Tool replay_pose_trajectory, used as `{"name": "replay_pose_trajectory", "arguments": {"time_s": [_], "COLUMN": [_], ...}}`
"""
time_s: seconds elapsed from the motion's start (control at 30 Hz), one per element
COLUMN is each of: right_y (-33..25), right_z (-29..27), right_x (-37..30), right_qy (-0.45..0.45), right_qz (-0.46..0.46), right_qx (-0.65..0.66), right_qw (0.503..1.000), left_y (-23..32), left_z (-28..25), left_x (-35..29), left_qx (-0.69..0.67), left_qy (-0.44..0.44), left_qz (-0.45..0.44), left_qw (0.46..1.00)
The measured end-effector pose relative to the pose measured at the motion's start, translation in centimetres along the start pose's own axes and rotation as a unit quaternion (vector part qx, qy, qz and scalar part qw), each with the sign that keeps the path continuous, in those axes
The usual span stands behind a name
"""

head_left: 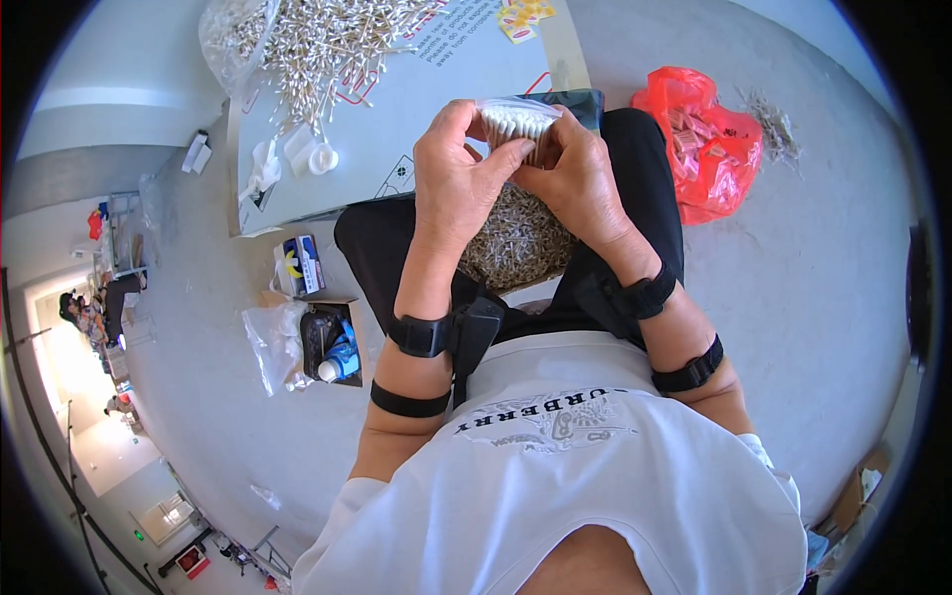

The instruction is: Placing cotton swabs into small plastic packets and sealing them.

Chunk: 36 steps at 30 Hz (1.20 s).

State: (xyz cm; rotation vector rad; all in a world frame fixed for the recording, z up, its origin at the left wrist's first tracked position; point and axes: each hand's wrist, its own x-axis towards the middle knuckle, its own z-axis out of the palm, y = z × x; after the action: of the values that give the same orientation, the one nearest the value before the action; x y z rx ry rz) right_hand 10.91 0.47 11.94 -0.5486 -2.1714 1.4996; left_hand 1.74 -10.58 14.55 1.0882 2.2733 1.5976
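My left hand and my right hand are closed around a bundle of cotton swabs, white tips up. Clear plastic film shows at the bundle's top edge, like a small bag; how far it covers the sticks is hidden by my fingers. Both thumbs press on the near side of the sticks. Below my hands, between my knees, a mass of loose cotton swabs fills a container whose walls are mostly hidden. On the table ahead lies a large heap of loose cotton swabs.
Beside the heap are a clear plastic bag, a white round container and yellow labels. At right on the floor sits a red plastic bag of pink packets. To my left stands a cardboard box with bottles. Another person is far left.
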Motion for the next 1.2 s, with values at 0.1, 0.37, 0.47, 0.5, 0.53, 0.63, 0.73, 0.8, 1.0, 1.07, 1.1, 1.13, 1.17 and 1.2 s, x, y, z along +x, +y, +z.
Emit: {"name": "replay_pose_trajectory", "arguments": {"time_s": [0.1,0.37,0.47,0.5,0.53,0.63,0.73,0.8,1.0,1.07,1.1,1.13,1.17,1.2], "right_y": [-0.1,0.0,0.1,0.0,-0.1,0.1,0.1,0.2,1.9,1.9,1.7,1.5,1.3,1.1], "right_z": [-0.1,0.0,0.0,0.0,0.1,0.1,-0.1,-0.3,-1.0,-1.2,-1.5,-1.6,-1.7,-1.7], "right_x": [0.0,-0.3,-0.3,-0.4,-0.4,-0.4,-0.5,-0.3,0.6,0.7,0.8,0.9,0.9,0.9], "right_qy": [0.006,0.031,0.025,0.032,0.039,0.033,0.014,0.003,-0.035,-0.051,-0.058,-0.064,-0.065,-0.059], "right_qz": [0.001,-0.071,-0.097,-0.107,-0.117,-0.109,-0.062,-0.06,-0.065,-0.073,-0.066,-0.059,-0.059,-0.062], "right_qx": [-0.007,-0.082,-0.089,-0.095,-0.102,-0.084,-0.051,-0.001,0.129,0.137,0.12,0.103,0.103,0.1], "right_qw": [1.0,0.994,0.991,0.989,0.987,0.99,0.997,0.998,0.989,0.987,0.989,0.991,0.991,0.991], "left_y": [0.2,0.2,0.2,0.0,-0.3,-0.4,-0.3,-0.2,0.8,0.7,0.7,0.7,0.7,0.7], "left_z": [0.4,0.9,1.1,1.1,1.2,1.2,0.8,0.4,-0.8,-0.8,-0.8,-0.8,-0.8,-0.7], "left_x": [-0.2,-0.3,-0.2,-0.3,-0.3,-0.2,-0.2,-0.2,0.1,0.2,0.2,0.2,0.2,0.2], "left_qx": [0.057,0.136,0.141,0.142,0.174,0.217,0.177,0.128,-0.018,-0.006,0.007,0.007,0.021,0.034], "left_qy": [0.019,0.063,0.066,0.066,0.076,0.083,0.066,0.05,-0.022,-0.019,-0.016,-0.016,-0.021,-0.026], "left_qz": [0.043,0.095,0.096,0.096,0.107,0.126,0.113,0.092,0.016,0.02,0.024,0.024,0.014,0.004], "left_qw": [0.997,0.984,0.983,0.983,0.976,0.964,0.975,0.986,0.999,1.0,1.0,1.0,0.999,0.999]}}
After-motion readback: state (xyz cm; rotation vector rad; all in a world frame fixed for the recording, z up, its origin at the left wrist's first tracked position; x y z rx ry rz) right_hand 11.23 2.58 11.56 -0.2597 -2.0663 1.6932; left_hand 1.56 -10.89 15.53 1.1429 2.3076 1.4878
